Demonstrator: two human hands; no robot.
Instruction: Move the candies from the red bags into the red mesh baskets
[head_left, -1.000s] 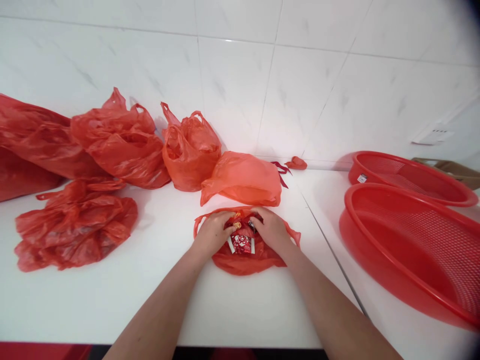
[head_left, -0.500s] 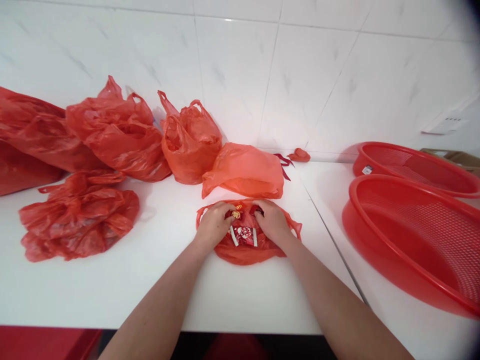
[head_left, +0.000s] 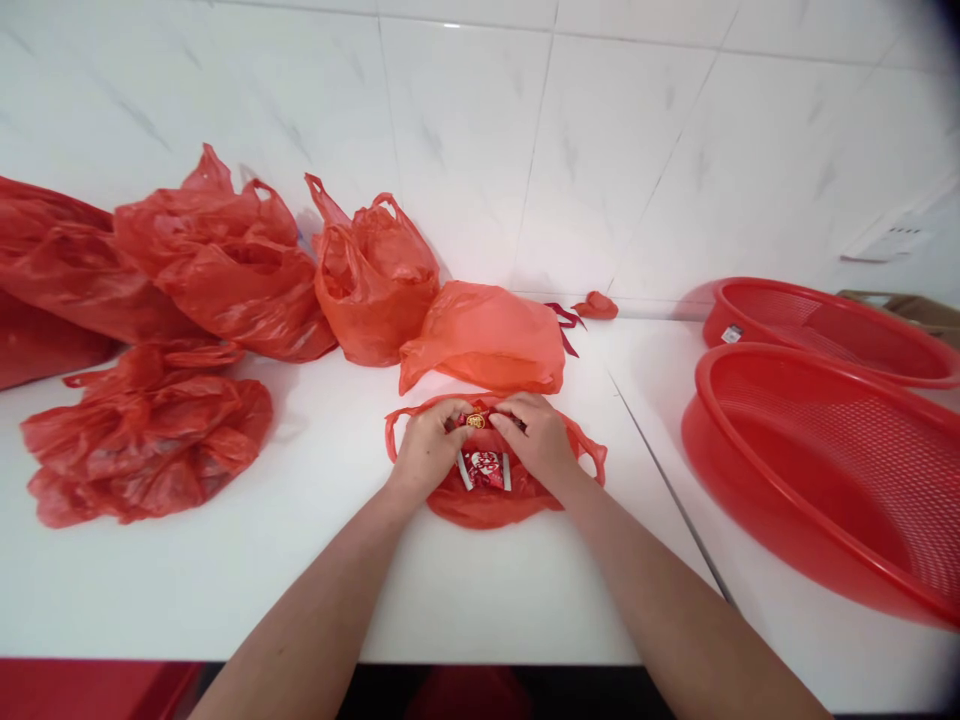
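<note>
Both hands are over a flattened red plastic bag (head_left: 499,512) on the white table. My left hand (head_left: 429,448) is closed, its thumb and fingers at a small red wrapped sweet (head_left: 476,421) with a gold emblem. My right hand (head_left: 538,440) is closed just beside it, thumb tip near the sweet's right end. A bit of dark red shows between its thumb and fingers, too covered to name. Below the hands, a red snack packet (head_left: 484,468) with white ends and white lettering lies on the bag.
Behind lies a closed red bag (head_left: 487,335) with a dark red ribbon (head_left: 568,325). Full red carrier bags (head_left: 375,290) line the wall to the left, and a tied bag (head_left: 150,440) is nearer. Two red mesh baskets (head_left: 750,510) stand at the right past a table seam.
My right hand has moved left, its thumb now close to the gold-emblem sweet. The hands are nearer each other. The view has shifted slightly.
</note>
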